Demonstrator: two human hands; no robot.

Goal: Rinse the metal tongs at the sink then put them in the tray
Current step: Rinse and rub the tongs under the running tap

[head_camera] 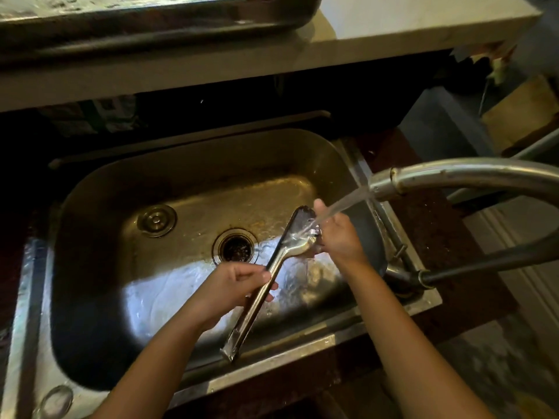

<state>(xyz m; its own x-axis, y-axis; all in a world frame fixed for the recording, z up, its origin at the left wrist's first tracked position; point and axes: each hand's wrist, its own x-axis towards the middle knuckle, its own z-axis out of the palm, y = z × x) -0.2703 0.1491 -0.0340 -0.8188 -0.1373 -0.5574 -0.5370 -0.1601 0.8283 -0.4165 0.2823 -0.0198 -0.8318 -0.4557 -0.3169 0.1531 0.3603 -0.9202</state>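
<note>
Metal tongs [272, 267] lie slanted over the steel sink [193, 164], hinge end toward me, spoon-shaped tips up under the water. My left hand [233, 282] grips the tongs around the middle of the arms. My right hand [335, 234] holds the lower tip, fingers curled around it. A stream of water runs from the faucet head [390, 184] onto the tips and my right hand. A metal tray [151, 28] sits on the pale counter ledge above the sink, at the top left of the view.
The curved faucet neck [484, 173] arches in from the right, with a dark hose [499, 264] below it. A drain [236, 247] and a stopper [156, 220] lie on the sink floor. The white counter ledge [393, 31] overhangs the sink's far side.
</note>
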